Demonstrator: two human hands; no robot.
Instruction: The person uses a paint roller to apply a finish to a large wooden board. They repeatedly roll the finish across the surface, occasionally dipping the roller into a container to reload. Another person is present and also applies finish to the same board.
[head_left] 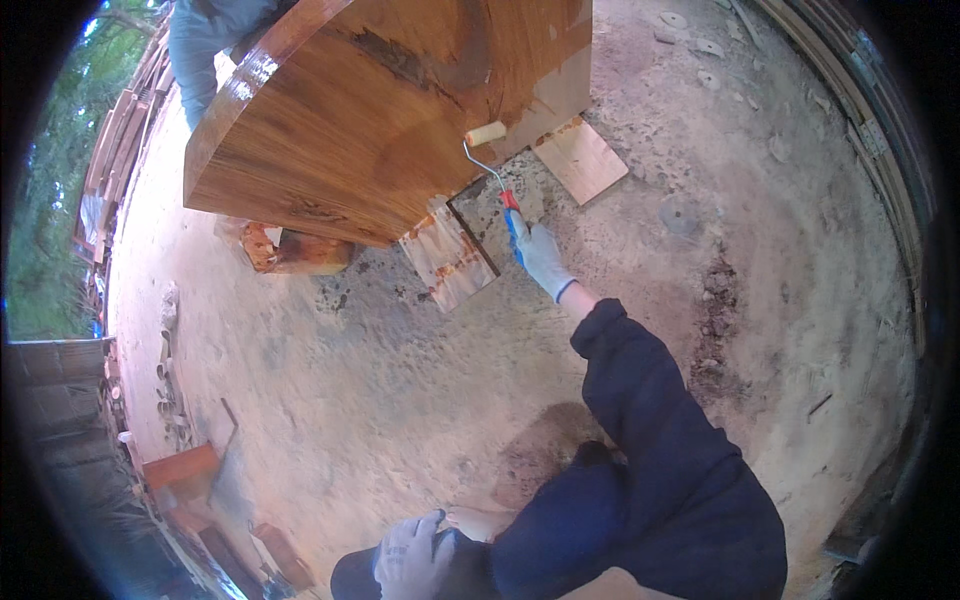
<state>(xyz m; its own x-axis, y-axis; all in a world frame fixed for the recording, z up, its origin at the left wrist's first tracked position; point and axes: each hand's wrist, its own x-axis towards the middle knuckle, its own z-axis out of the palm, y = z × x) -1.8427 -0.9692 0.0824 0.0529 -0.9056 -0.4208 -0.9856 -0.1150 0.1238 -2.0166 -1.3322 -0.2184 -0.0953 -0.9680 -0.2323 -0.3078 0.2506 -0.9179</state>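
My right hand [540,255], in a white glove with blue on it, is closed around the red and blue handle of a small paint roller [486,133]. The roller's pale yellowish sleeve is at the face of a large brown wooden slab [350,130], close to its lower edge. Grain runs across the slab, and its curved rim shines; a paler patch shows at its right end. My left hand [408,556], gloved too, rests over my bent knee with nothing in it.
Stained boards [450,255] and a paler board [582,160] lie at the slab's lower edge, beside a brown-stained block [295,250]. Another person's grey sleeve [205,50] shows behind the slab. Wood pieces [180,468] lie lower left; long planks [870,140] line the right side.
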